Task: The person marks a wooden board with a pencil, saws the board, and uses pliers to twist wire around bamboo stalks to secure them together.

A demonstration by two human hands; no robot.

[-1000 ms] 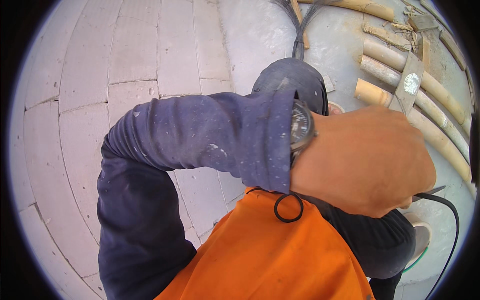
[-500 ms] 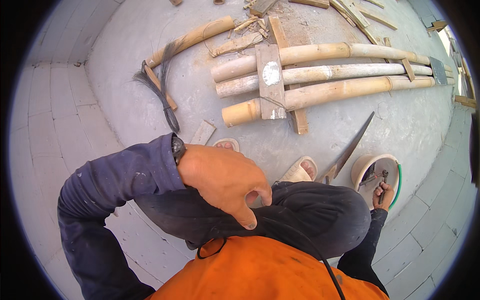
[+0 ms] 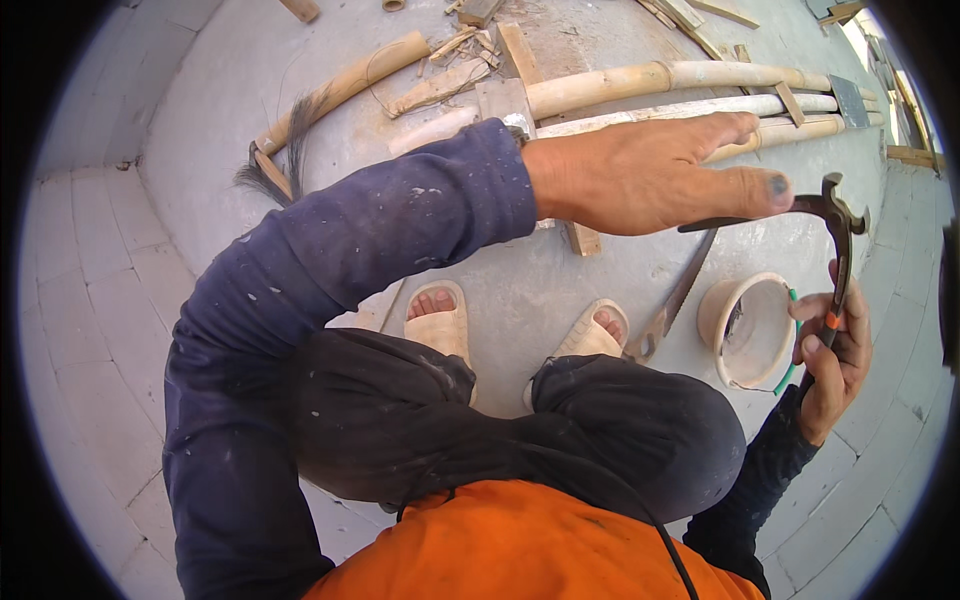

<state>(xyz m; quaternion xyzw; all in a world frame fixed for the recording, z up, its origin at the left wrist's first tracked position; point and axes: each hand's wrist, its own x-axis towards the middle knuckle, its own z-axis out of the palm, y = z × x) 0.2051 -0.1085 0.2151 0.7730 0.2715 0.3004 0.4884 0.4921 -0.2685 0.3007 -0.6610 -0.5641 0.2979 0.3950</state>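
My right hand point(image 3: 832, 365), at the right beside the bucket, is closed around the dark handle of a hammer point(image 3: 840, 235) with an orange band. The hammer points up, its dark metal head at the top. A slim dark bar point(image 3: 712, 224) runs left from near that head, passing by my left thumb; whether it belongs to the hammer, I cannot tell. My left hand point(image 3: 640, 175) reaches across over the bamboo poles point(image 3: 610, 88), fingers stretched out and thumb apart. The thumb tip overlaps the bar in view; contact is unclear.
A pale bucket point(image 3: 712, 325) with a green-covered handle stands at the right. Near it, a handsaw point(image 3: 690, 275) lies on the concrete floor beside my sandal point(image 3: 590, 335). At the far left are a bamboo piece point(image 3: 350, 88) and a bundle of dark wires point(image 3: 298, 140). Wood scraps lie at the back.
My right hand has come up out of the bucket with the hammer. My left hand has moved from above my lap far forward and right, toward the hammer's head.
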